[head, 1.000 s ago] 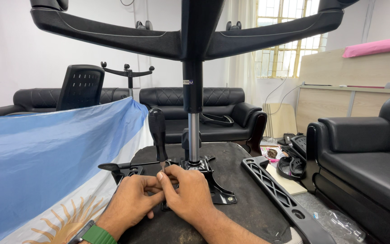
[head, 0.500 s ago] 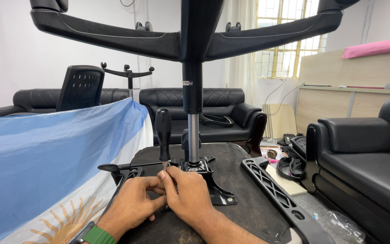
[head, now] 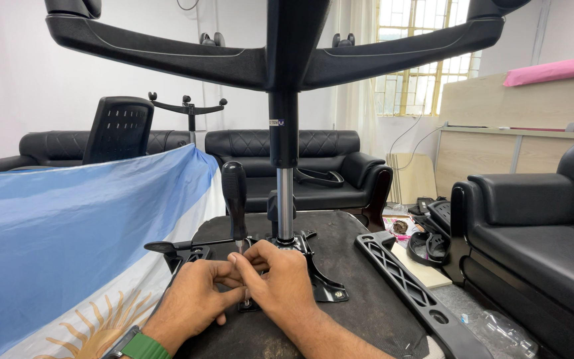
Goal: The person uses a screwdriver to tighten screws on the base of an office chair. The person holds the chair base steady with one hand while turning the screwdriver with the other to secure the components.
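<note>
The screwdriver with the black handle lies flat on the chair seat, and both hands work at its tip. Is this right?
Not quite. In the head view the screwdriver stands upright, handle up, not flat. Both the left hand and the right hand do work at its tip, over the seat.

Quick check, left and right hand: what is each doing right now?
Left hand: fingers curled, pinching at the screwdriver tip; what they grip cannot be told.
Right hand: closed at the same spot by the bracket; contents hidden.
</note>
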